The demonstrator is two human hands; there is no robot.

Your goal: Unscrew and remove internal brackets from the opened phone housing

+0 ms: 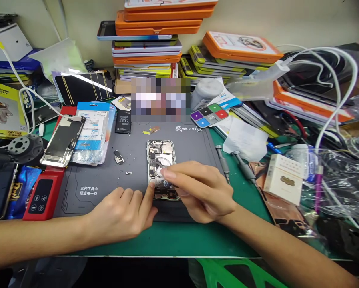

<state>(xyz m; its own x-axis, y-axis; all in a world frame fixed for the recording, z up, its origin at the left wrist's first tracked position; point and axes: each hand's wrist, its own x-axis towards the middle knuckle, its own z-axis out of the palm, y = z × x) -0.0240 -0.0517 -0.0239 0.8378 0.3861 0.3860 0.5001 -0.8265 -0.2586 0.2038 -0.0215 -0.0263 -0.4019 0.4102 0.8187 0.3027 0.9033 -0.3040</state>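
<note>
An opened phone body (161, 154) lies on a dark grey work mat (185, 140), its inner parts showing. My left hand (123, 210) is closed, with one fingertip on the phone's left edge near its lower half. Over the phone's lower right side, the fingers of my right hand (200, 190) are pinched together; what they hold, if anything, is hidden, with something small and round just below the fingertips. To the left on the mat are a small metal part (118, 157), a smaller piece (129, 173) and a black battery (123, 121).
A detached phone screen (63, 140) rests at the left by a red device (43, 194). Stacked boxes (146, 48) stand at the back. Two screwdrivers (242, 166), a white box (283, 179), cables and plastic bags crowd the right.
</note>
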